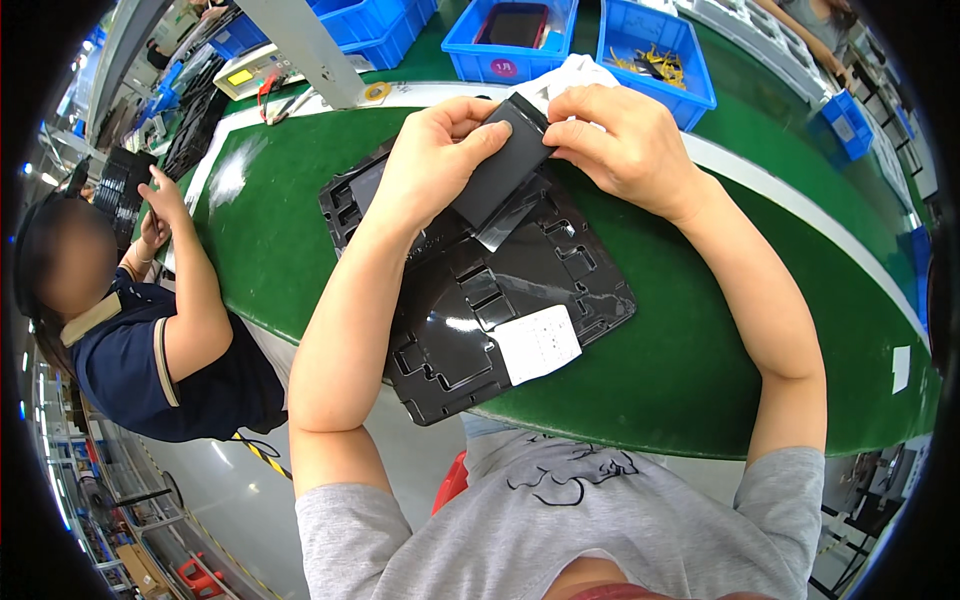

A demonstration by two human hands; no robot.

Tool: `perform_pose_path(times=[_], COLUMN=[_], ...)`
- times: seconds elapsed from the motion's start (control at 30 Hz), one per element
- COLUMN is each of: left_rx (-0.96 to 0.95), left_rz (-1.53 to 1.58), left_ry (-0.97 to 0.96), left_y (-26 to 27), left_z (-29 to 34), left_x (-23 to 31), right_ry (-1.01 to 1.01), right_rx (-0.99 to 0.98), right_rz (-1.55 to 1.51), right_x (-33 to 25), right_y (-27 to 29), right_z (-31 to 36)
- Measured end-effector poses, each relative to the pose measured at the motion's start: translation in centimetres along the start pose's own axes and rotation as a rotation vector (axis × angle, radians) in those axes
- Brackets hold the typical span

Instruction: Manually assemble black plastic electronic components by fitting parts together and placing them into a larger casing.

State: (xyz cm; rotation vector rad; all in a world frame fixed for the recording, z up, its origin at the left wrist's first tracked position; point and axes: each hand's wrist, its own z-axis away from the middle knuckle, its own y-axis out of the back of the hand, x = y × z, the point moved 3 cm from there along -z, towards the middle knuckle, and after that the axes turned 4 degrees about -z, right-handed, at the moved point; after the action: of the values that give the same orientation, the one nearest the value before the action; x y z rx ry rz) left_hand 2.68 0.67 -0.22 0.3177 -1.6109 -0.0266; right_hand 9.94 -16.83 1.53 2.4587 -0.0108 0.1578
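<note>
The biggest thing in front of you is the green table [690,370], which bends around you. On it sits a wide black tray [430,310], with shaped dips in it and a shiny face. Past the tray are two blue bins; the near-right one [693,105] has yellow bits in it, and the other [460,55] has a dark flat thing with a red edge. Your left hand [440,155] has a flat dark slab [495,175] gripped near its left side, with the thumb on its top face; the fingers underneath are mostly hidden. Your right hand [630,145] has its thumb and finger pinched together at the slab's right edge, near the far corner. The slab is up above the far part of the tray, tilted. It looks light enough for one hand, stiff and smooth, so it may slide if your fingers are dry. It could crack or scratch if you bend it or press its middle, so the side edges seem the best place to hold. Smaller still, a white paper [538,345] lies on the tray's near right part. A thin shiny flap [515,217] shows by the slab's lower end; I can't tell if they are joined.
</note>
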Motion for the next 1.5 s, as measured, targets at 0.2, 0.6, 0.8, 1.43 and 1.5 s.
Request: perform_pose_path(times=[0.2, 0.6, 0.8, 1.43, 1.5], left_rx=[-0.002, 0.083, 0.099, 0.1, 0.091], left_rz=[-0.005, 0.044, 0.042, 0.046, 0.065], left_ry=[-0.021, -0.079, -0.089, -0.18, -0.183], left_y=[0.0, 0.2, 0.2, 0.1, 0.0], left_z=[0.0, 0.1, 0.1, -0.1, -0.1], left_x=[0.1, 0.8, 0.8, 0.6, 0.5], right_ry=[-0.019, -0.217, -0.426, -0.883, -0.888], right_rx=[-0.014, -0.003, 0.067, -0.043, -0.053], right_rz=[-0.025, -0.198, -0.365, -0.715, -0.731], right_x=[0.0, 0.5, 1.0, 2.2, 2.3], right_y=[0.1, 0.2, 0.3, -0.6, -0.6], right_z=[-0.2, -0.2, -0.1, 0.7, 0.8])
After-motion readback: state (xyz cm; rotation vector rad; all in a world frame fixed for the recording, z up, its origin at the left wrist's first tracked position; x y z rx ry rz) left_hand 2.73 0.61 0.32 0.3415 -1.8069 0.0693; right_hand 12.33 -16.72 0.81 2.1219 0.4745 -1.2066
